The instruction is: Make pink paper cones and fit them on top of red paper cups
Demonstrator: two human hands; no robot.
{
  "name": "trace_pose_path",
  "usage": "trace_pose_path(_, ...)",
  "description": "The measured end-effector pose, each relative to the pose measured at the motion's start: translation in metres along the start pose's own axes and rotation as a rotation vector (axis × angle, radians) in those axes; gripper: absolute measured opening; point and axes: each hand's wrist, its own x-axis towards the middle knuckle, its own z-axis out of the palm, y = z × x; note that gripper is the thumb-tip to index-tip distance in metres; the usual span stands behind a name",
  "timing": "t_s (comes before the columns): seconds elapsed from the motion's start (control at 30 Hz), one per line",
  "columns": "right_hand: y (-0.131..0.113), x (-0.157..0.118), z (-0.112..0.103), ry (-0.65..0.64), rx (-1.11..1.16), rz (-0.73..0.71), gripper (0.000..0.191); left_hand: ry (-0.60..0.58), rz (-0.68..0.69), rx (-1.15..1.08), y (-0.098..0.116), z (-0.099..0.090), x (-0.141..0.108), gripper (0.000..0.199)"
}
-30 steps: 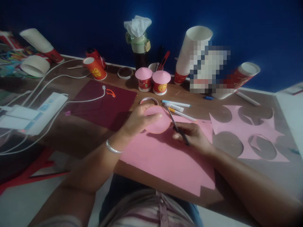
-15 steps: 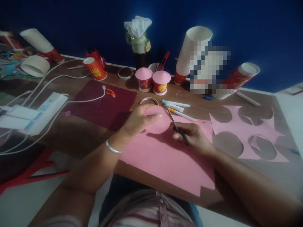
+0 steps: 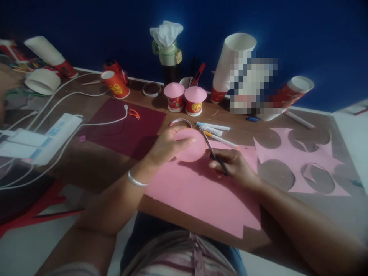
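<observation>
Between the thumb and fingers of my left hand (image 3: pixel 168 143) is a pink paper circle (image 3: pixel 191 149), its face turned up. My right hand (image 3: pixel 234 163) grips a pair of scissors (image 3: pixel 211 147) by the dark handles, and the blades point away from me along the circle's right edge. Whether the blades touch the paper I cannot tell. Below both hands a large pink paper sheet (image 3: pixel 201 195) lies on the table. Behind them stand two red paper cups (image 3: pixel 175 104) topped with pink paper cones (image 3: pixel 195 93).
Cut pink scraps (image 3: pixel 299 153) with round holes lie at right. Markers (image 3: pixel 221 140) and a tape roll (image 3: pixel 180 123) rest beyond my hands. A dark red sheet (image 3: pixel 126 126), power strip (image 3: pixel 54 138) and cables lie left. Stacked paper cups (image 3: pixel 234 57) stand behind. Another person's blurred hand (image 3: pixel 10 82) shows far left.
Another person's hand has come into view at the far left edge. My hands, the scissors and the paper circle hold nearly the same pose; the view has shifted slightly.
</observation>
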Motion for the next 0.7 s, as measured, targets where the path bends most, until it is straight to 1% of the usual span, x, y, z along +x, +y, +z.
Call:
trace_pose_path(0.17,0.010,0.003,0.000,0.042,0.138,-0.025,0.044,0.046,0.054,-0.022,0.000,0.002,0.002,0.029)
trace_pose_path(0.3,0.018,0.004,0.002,0.047,0.213,-0.039,0.044,0.079,0.051,-0.075,0.001,0.005,0.002,0.031)
trace_pose_path(0.47,0.019,0.002,0.006,0.037,0.226,-0.052,0.041,0.080,0.056,-0.113,0.001,0.006,0.002,0.030)
trace_pose_path(0.57,0.017,0.002,0.006,0.014,0.194,-0.066,0.037,0.087,0.047,-0.118,0.000,0.006,0.002,0.032)
trace_pose_path(0.63,0.016,0.003,0.006,-0.009,0.174,-0.072,0.040,0.104,0.040,-0.116,-0.001,0.007,0.002,0.032)
trace_pose_path(0.7,0.015,0.003,0.006,0.003,0.190,-0.067,0.042,0.128,0.035,-0.103,-0.001,0.007,0.002,0.031)
